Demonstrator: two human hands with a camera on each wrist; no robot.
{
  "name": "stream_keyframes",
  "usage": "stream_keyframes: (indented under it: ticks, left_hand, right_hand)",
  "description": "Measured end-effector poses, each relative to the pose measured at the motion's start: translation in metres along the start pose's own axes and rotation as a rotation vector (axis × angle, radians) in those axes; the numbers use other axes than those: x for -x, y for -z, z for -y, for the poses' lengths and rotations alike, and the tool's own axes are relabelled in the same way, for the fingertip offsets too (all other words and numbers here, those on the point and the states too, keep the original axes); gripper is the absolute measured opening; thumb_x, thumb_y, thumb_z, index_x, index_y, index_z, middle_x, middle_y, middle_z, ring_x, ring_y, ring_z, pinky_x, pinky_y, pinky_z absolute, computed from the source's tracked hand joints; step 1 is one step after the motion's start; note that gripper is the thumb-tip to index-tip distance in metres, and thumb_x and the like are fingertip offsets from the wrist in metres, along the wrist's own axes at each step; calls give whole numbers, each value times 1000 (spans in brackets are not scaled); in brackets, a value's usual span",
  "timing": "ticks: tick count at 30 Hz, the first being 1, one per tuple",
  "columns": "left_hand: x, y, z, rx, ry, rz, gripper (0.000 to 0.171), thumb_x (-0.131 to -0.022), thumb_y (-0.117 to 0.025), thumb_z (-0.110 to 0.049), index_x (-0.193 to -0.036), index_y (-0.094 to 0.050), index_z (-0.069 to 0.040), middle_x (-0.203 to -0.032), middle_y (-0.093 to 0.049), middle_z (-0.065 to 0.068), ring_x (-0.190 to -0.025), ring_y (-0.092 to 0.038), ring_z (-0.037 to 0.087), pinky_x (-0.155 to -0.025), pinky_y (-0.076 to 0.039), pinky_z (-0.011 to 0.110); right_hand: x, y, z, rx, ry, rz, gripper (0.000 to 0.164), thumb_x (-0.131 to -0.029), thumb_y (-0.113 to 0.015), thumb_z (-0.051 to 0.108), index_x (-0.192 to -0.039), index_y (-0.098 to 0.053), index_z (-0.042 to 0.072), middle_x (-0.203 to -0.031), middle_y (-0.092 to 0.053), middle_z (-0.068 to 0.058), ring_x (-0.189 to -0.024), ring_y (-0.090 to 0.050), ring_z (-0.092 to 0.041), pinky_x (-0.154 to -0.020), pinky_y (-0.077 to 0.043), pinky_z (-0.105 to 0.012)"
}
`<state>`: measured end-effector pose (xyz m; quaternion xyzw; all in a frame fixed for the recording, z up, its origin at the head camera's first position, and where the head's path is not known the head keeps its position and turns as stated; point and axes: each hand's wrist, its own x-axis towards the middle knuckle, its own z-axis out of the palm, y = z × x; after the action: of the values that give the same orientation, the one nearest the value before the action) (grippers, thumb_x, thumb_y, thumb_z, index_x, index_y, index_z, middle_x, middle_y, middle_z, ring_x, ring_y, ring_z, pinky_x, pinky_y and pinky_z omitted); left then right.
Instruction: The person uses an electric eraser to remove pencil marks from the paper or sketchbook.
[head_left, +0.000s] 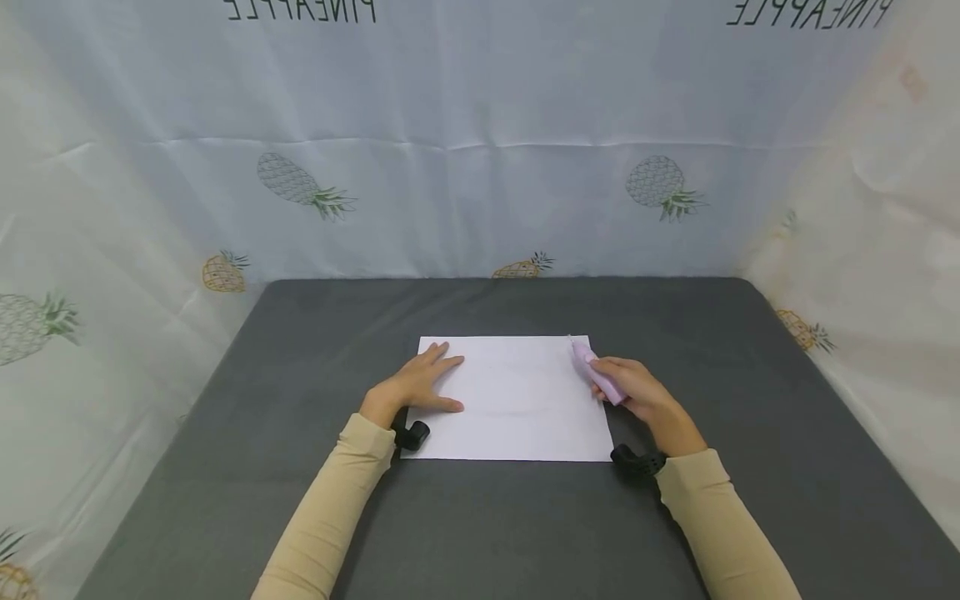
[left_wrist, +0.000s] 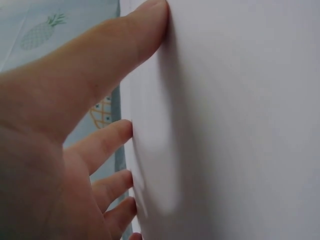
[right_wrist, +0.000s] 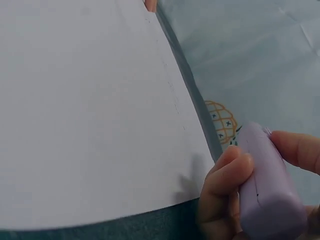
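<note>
A white sheet of paper [head_left: 517, 408] lies flat on the dark table, its long side across. My left hand [head_left: 417, 382] rests on its left edge with fingers spread and thumb straight; in the left wrist view the fingertips [left_wrist: 126, 129] touch the paper. My right hand [head_left: 637, 390] grips a rounded, elongated lilac device [head_left: 600, 377] at the sheet's right edge, its front end near the far right corner. In the right wrist view, thumb and fingers hold the lilac body [right_wrist: 270, 195] from both sides. Faint dark marks [right_wrist: 172, 92] run along the sheet's far edge.
A dark grey cloth [head_left: 510, 525] covers the table. Behind it and at both sides hangs a pale curtain [head_left: 480, 192] with pineapple prints. Each wrist wears a black camera strap; the left camera [head_left: 415, 435] overlaps the sheet's near left corner.
</note>
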<state>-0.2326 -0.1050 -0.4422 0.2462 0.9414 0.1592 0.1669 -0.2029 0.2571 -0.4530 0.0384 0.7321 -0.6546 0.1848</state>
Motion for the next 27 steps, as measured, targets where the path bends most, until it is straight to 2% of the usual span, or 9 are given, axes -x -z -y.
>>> stream_keyframes:
  ticks: [7,12,16,22,27]
  left_hand:
    - [3,2,2,2,15,-1,85,-83,-71,-44,-151,-30,-13,-163,-12,19,-152,-9,40,-121,-16,59]
    - [4,4,2,9,20,0,85,-83,-70,-44,-151,-30,-13,-163,-12,18,-152,-8,40,-121,-16,59]
    - [4,6,2,8,24,-1,85,-84,-70,-44,-151,-30,-13,-163,-11,18,-152,-7,39,-121,-15,59]
    - [3,4,3,19,13,-7,84,-83,-71,-43,-151,-31,-13,-163,-12,18,-152,-8,39,-122,-15,59]
    - [1,-4,4,32,-9,-12,84,-83,-71,-43,-151,-32,-13,-163,-13,18,-152,-9,39,-122,-15,58]
  right_hand:
    - [4,13,4,-7,-55,-34,55,-99,-51,24,-136,-35,-14,-82,-63,6,-73,-62,-3,-69,-53,-19]
    - [8,23,9,103,-138,-126,65,-94,-60,30,-139,-40,-12,-96,-62,5,-83,-61,-3,-74,-52,-19]
    - [10,29,10,187,-183,-159,70,-91,-65,37,-140,-43,-7,-107,-61,4,-89,-57,-4,-77,-52,-19]
    - [11,34,7,192,-187,-153,67,-88,-68,35,-137,-47,-7,-95,-63,11,-84,-60,-2,-75,-54,-19]
    - [16,36,-1,147,-187,-152,59,-87,-72,29,-127,-53,-9,-85,-64,11,-79,-62,-3,-72,-56,-20]
